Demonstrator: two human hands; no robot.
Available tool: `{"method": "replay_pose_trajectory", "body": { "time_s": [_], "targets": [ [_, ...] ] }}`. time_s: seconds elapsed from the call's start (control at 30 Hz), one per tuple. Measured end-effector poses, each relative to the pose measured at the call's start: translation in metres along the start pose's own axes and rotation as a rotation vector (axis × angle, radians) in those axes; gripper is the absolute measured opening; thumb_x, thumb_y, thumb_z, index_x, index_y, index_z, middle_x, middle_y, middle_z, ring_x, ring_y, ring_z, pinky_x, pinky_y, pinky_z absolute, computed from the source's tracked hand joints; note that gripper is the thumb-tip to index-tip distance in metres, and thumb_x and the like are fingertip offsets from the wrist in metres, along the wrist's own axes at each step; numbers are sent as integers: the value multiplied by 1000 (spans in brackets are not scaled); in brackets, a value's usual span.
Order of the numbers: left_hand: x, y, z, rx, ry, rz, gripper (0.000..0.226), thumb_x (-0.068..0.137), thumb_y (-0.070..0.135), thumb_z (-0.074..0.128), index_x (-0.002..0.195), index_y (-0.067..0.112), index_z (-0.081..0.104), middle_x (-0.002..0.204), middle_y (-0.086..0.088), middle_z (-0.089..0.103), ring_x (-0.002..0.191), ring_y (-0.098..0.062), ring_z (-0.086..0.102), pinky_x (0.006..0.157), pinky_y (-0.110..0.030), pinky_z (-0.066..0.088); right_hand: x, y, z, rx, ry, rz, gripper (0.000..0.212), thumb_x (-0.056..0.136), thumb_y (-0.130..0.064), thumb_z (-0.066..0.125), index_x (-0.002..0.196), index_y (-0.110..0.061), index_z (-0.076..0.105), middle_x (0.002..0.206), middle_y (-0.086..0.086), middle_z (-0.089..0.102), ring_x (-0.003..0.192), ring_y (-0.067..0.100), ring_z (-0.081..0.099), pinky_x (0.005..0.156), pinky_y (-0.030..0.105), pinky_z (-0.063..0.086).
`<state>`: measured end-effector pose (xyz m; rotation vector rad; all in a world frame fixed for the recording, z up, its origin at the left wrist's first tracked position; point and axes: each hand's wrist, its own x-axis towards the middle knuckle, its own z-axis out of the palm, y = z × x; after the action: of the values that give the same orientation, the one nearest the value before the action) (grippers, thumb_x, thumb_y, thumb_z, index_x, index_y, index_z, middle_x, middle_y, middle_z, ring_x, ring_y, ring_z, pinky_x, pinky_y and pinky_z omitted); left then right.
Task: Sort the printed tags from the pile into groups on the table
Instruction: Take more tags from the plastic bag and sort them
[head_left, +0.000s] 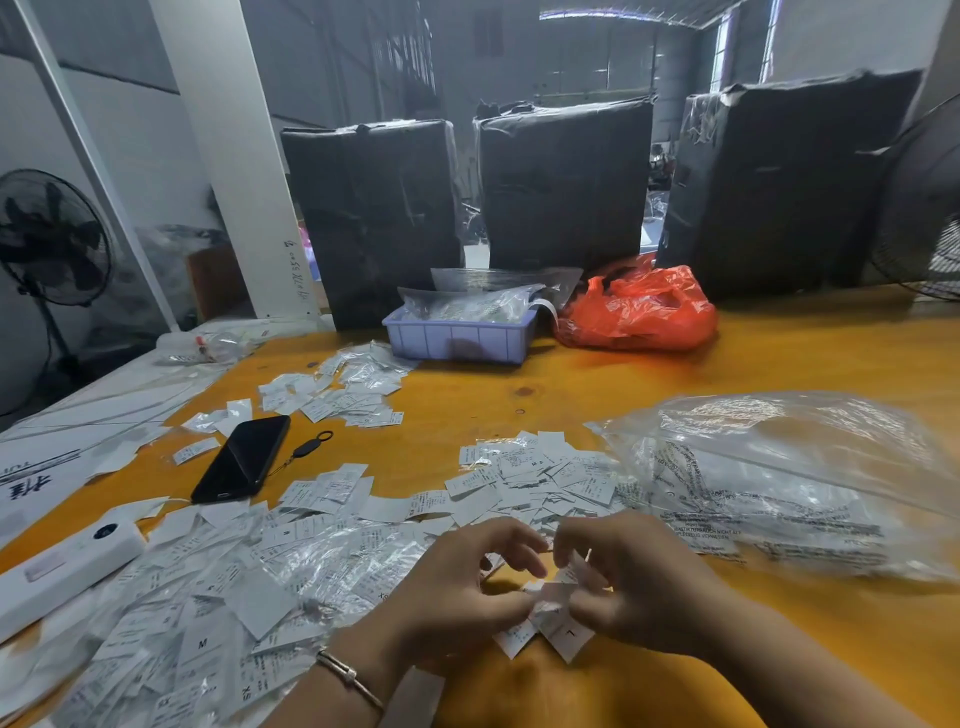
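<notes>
A big loose pile of white printed tags (218, 582), some in clear sleeves, covers the near left of the yellow table (779, 364). Smaller groups of tags lie further back (348, 395) and in the middle (540, 478). My left hand (457, 592) and my right hand (623, 582) meet over the table's near edge. Together they pinch a small bunch of tags (550, 618), which fans out below the fingers; one shows the letter L.
A black phone (241, 460) with a strap lies left of centre. A white device (62, 571) sits at the near left. Clear bags (779, 483) lie at the right. A lilac tray (460, 335), an orange bag (639, 312) and black wrapped bales (566, 187) stand behind.
</notes>
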<state>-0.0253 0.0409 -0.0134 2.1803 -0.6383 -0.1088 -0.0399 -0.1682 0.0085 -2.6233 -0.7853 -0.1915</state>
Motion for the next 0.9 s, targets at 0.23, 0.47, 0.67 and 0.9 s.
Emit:
{"method": "replay_pose_trajectory", "body": {
  "time_s": [0.23,0.47,0.67,0.9],
  "targets": [
    [3,2,5,214,-73,80,23,81,45,72,86,23,77,100,23,65,102,1,51,77,-16,39,4,11,-2,410,16,147,16,64,-28,56,63,-16,66,50,-8,48,47,3,36,47,21,25],
    [0,8,2,266,-126,56,38,81,62,60,94,31,79,115,31,52,112,7,42,84,-26,49,8,18,-8,1102,170,410,23,61,-20,60,68,-2,73,82,19,68,76,24,64,60,25,52],
    [0,6,3,282,79,55,43,75,69,57,69,27,66,97,22,56,100,3,51,79,-27,50,10,17,-6,1451,125,372,24,66,-13,61,81,1,73,94,24,70,89,33,69,74,35,58],
    [1,10,1,-65,239,24,27,75,61,64,75,34,62,78,17,64,71,-2,57,56,-16,44,8,10,4,1338,16,262,25,73,-16,60,88,-1,73,91,9,70,84,21,67,68,28,53]
  ]
}}
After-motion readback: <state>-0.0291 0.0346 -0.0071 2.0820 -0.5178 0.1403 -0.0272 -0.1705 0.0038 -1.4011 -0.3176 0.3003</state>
